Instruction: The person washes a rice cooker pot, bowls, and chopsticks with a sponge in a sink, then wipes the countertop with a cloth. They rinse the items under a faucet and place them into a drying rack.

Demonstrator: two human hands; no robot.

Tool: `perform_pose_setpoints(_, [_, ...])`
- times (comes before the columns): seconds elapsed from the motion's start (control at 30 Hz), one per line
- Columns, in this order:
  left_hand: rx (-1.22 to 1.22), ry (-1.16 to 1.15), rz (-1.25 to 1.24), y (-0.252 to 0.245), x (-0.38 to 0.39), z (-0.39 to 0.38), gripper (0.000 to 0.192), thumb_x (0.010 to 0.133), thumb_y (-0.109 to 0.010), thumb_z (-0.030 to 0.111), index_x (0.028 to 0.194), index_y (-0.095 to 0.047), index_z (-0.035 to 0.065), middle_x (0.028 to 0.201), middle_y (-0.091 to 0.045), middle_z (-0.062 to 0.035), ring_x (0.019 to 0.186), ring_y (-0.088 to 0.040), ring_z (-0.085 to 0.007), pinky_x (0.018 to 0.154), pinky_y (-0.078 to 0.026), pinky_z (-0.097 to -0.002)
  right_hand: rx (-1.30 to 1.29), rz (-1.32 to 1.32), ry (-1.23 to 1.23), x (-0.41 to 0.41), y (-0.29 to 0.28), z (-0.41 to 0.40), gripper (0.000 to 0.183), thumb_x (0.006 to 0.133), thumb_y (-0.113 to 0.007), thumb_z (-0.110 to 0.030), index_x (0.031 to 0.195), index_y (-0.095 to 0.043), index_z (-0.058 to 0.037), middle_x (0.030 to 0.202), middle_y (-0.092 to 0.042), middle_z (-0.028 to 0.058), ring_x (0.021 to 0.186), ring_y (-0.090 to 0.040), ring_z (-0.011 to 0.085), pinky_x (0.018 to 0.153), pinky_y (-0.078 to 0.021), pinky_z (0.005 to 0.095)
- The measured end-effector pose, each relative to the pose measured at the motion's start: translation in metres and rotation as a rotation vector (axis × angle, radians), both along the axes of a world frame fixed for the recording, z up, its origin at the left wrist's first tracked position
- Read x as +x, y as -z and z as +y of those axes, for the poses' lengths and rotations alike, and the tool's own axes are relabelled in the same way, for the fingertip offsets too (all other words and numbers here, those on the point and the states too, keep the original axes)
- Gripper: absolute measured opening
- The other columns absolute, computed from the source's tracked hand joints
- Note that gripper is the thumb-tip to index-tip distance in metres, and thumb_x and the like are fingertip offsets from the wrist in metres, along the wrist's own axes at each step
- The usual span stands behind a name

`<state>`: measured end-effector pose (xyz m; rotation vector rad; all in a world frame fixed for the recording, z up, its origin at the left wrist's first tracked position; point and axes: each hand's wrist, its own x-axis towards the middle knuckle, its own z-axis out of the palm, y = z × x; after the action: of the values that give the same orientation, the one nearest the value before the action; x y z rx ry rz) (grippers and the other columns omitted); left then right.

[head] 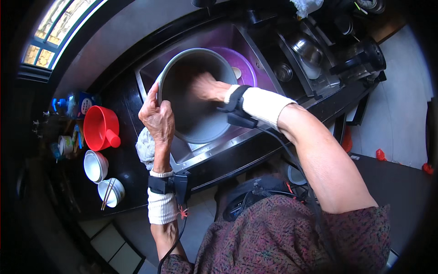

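Note:
A large round grey pot (208, 130) is tilted over the metal sink (236, 37), its open mouth turned up towards me. My left hand (157, 114) grips its left rim, thumb near the inside and fingers around the outer wall. My right hand (207, 87) reaches inside the pot. Motion blur hides its fingers and whatever they may hold. Behind the pot, partly covered by it, a purple plastic basin (249, 65) sits in the sink with a pale spoon (236, 72) in it. A crumpled light cloth (145, 147) lies on the counter beside my left wrist.
On the black counter at left stand a red plastic dipper (99, 126), white bowls (95, 166), another bowl stack (114, 191) with chopsticks (108, 193) across it, and a blue pump bottle (77, 104). Right of the sink are a steel bowl (306, 51) and a glass kettle (359, 61).

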<state>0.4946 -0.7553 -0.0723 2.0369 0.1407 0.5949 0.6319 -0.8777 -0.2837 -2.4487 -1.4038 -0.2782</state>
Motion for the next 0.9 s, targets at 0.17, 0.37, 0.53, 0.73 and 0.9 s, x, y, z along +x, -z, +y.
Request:
perform_pose_setpoints(0.17, [0.044, -0.032, -0.063, 0.012, 0.0, 0.013, 0.044, 0.073, -0.047, -0.003, 0.114, -0.061, 0.0013, 0.087, -0.066, -0.0047, 0.071, -0.06, -0.0092, 0.067, -0.048, -0.0206, -0.446, 0.585, -0.071, -0.092, -0.092, -0.003, 0.029, 0.075, -0.054, -0.021, 0.093, -0.067, -0.0012, 0.095, -0.064, 0.0214, 0.09, -0.061, 0.0366, 0.078, -0.0465, 0.049])
perform_pose_setpoints(0.37, [0.021, -0.016, 0.079, 0.013, 0.019, 0.015, 0.044, 0.071, -0.047, -0.002, 0.112, -0.062, 0.0009, 0.087, -0.065, -0.0072, 0.077, -0.06, -0.0134, 0.072, -0.048, -0.024, 0.863, 1.295, 0.05, -0.14, -0.159, 0.023, 0.035, 0.086, -0.041, -0.012, 0.115, -0.045, 0.0058, 0.088, -0.059, 0.027, 0.086, -0.058, 0.0437, 0.074, -0.0471, 0.0394])
perform_pose_setpoints(0.53, [0.052, 0.044, 0.063, -0.002, 0.036, 0.007, 0.043, 0.069, -0.047, 0.001, 0.109, -0.064, 0.0056, 0.079, -0.067, -0.0118, 0.066, -0.061, -0.0134, 0.066, -0.048, -0.0261, 0.471, 0.424, -0.233, -0.144, -0.103, -0.044, 0.045, 0.076, -0.051, -0.002, 0.121, -0.044, -0.0008, 0.097, -0.059, 0.0249, 0.083, -0.06, 0.0378, 0.071, -0.0493, 0.0436])
perform_pose_setpoints(0.73, [0.418, -0.191, -0.069, -0.028, 0.044, -0.012, 0.036, 0.073, -0.051, 0.006, 0.108, -0.06, 0.0035, 0.089, -0.066, -0.0163, 0.078, -0.066, -0.0283, 0.073, -0.05, -0.0342, 0.727, 0.439, 0.117, -0.122, -0.159, -0.005, 0.031, 0.07, -0.048, 0.005, 0.101, -0.05, 0.0045, 0.083, -0.057, 0.0222, 0.075, -0.059, 0.042, 0.065, -0.0514, 0.0439])
perform_pose_setpoints(0.9, [0.11, -0.13, 0.047, -0.026, 0.031, -0.003, 0.04, 0.07, -0.049, 0.003, 0.107, -0.062, 0.0008, 0.076, -0.065, -0.0089, 0.068, -0.061, -0.012, 0.067, -0.048, -0.0256, 0.838, 0.521, 0.09, -0.148, -0.138, 0.016, 0.038, 0.068, -0.049, 0.007, 0.106, -0.051, 0.0052, 0.089, -0.059, 0.0244, 0.075, -0.059, 0.0446, 0.065, -0.0521, 0.0459])
